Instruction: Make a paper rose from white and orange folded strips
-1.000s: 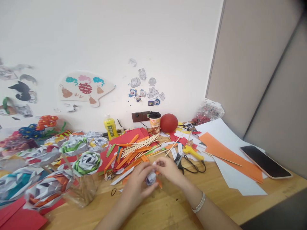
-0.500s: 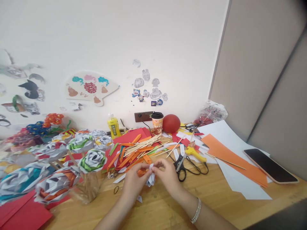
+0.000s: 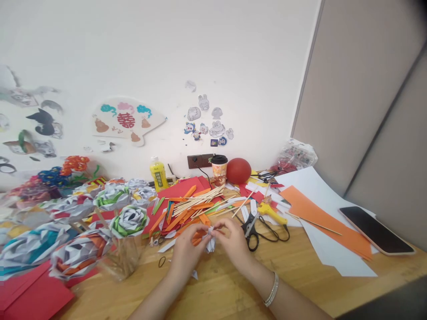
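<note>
Between my hands is a small folded white paper piece (image 3: pixel 210 244), its lower part fanning down below the fingertips. My left hand (image 3: pixel 188 244) pinches it from the left with thumb and index finger. From the right, my right hand (image 3: pixel 232 243) pinches its top edge; a bracelet circles that wrist. Just beyond my fingers lie folded orange paper strips (image 3: pixel 180 218) and a heap of thin wooden sticks (image 3: pixel 200 200). Black-handled scissors (image 3: pixel 251 231) rest to the right of my right hand.
Folded paper flowers (image 3: pixel 130 221) crowd the left, some standing in a clear cup (image 3: pixel 125 260). A yellow glue gun (image 3: pixel 271 214) with its cord, orange paper (image 3: pixel 320 218), white sheets (image 3: pixel 350 265) and a phone (image 3: pixel 375 230) lie right. A drink cup (image 3: pixel 219 171) and yellow bottle (image 3: pixel 158 174) stand behind.
Both hands stay almost in place, still pinching the white paper, which has shifted very slightly upward. The view has moved a little; nothing else on the table has visibly changed.
</note>
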### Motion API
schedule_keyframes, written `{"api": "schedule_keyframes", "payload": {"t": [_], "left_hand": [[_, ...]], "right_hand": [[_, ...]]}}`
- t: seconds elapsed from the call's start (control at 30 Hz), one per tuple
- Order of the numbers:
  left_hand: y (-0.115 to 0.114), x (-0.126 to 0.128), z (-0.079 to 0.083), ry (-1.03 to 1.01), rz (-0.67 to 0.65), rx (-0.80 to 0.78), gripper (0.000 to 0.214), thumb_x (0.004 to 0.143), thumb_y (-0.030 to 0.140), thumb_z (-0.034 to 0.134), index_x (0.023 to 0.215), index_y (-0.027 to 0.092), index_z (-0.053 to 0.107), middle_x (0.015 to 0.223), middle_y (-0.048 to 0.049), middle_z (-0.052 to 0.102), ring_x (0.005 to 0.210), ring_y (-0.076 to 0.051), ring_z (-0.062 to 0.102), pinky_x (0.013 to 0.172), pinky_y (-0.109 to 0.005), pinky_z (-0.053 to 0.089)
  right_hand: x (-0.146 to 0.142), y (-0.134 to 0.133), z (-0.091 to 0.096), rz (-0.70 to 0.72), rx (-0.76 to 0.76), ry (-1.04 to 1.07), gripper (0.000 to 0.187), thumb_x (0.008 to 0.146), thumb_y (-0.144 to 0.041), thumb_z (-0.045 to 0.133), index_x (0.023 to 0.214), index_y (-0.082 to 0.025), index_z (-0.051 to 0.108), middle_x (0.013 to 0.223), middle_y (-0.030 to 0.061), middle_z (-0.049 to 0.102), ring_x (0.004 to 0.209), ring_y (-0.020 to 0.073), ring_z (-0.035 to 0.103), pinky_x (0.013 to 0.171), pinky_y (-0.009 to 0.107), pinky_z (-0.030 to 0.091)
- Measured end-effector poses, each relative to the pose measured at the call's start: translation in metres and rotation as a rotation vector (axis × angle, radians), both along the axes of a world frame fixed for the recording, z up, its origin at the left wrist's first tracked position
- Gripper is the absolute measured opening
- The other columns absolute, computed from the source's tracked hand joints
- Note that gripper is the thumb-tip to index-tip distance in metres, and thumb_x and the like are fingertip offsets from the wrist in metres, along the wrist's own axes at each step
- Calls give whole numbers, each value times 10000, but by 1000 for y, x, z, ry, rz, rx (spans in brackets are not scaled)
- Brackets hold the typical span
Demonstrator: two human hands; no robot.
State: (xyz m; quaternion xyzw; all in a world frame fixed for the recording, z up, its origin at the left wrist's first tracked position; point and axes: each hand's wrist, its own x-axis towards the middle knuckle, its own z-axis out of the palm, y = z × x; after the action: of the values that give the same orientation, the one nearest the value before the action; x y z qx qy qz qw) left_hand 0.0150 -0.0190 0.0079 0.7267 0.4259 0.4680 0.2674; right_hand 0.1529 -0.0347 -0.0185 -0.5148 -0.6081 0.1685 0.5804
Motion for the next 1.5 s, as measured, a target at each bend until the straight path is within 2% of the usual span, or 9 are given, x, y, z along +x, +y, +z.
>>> {"api": "schedule_keyframes", "payload": {"t": [0.13, 0.3, 0.57, 0.8, 0.97, 1.17, 1.33, 1.5], "left_hand": [[5, -4, -3, 35, -42, -26, 75, 633, 255, 642, 681, 208, 608, 734, -10, 671, 710, -190, 613, 692, -285, 457], [14, -9, -9, 46, -161, -5, 38, 665, 226, 612, 662, 202, 583, 751, -10, 668, 726, -177, 607, 706, -271, 446], [21, -9, -14, 129, -237, 99, 62, 727, 242, 559, 742, 201, 603, 769, -37, 625, 755, -175, 573, 719, -282, 443], [21, -9, -20, 180, -179, 120, 100, 760, 262, 527, 753, 187, 592, 764, -35, 637, 728, -167, 575, 701, -287, 450], [17, -6, -17, 150, -150, 169, 97, 763, 248, 517, 743, 185, 589, 752, -32, 617, 731, -164, 561, 696, -290, 451], [13, -4, -11, 148, -140, 130, 79, 744, 238, 533, 709, 174, 563, 729, -28, 588, 719, -159, 548, 685, -279, 444], [13, -1, -15, 82, -124, 21, 61, 721, 207, 533, 683, 168, 559, 685, -15, 596, 658, -147, 548, 643, -263, 451], [14, -1, -17, 58, -128, 7, 55, 714, 192, 527, 685, 169, 568, 695, -15, 609, 678, -148, 559, 663, -262, 454]], "right_hand": [[2, 1, -1, 24, 52, -87, 25, 720, -197, 607, 724, -188, 584, 747, 9, 588, 766, 167, 531, 692, 273, 390], [5, 2, -2, 120, 131, -194, 27, 749, -210, 604, 726, -199, 597, 742, 5, 610, 776, 169, 520, 716, 283, 381], [6, 3, -1, 110, 149, -212, 59, 736, -173, 620, 786, -190, 593, 786, 11, 603, 801, 162, 519, 731, 275, 392], [6, 5, -7, 0, 228, -263, 67, 759, -253, 603, 751, -189, 586, 735, 23, 593, 765, 177, 519, 675, 294, 408], [5, 4, -8, -65, 258, -368, 78, 784, -249, 575, 736, -187, 570, 733, 26, 590, 786, 182, 503, 671, 298, 406], [7, 1, -4, -114, 303, -483, 105, 799, -267, 556, 730, -189, 569, 723, 24, 592, 785, 188, 485, 703, 322, 385], [7, 0, -4, -148, 301, -484, 132, 809, -244, 528, 695, -187, 560, 731, 36, 596, 794, 195, 486, 705, 328, 376], [6, 3, -3, -111, 261, -455, 56, 783, -238, 560, 792, -202, 601, 815, 32, 620, 819, 200, 486, 725, 333, 368]]}}
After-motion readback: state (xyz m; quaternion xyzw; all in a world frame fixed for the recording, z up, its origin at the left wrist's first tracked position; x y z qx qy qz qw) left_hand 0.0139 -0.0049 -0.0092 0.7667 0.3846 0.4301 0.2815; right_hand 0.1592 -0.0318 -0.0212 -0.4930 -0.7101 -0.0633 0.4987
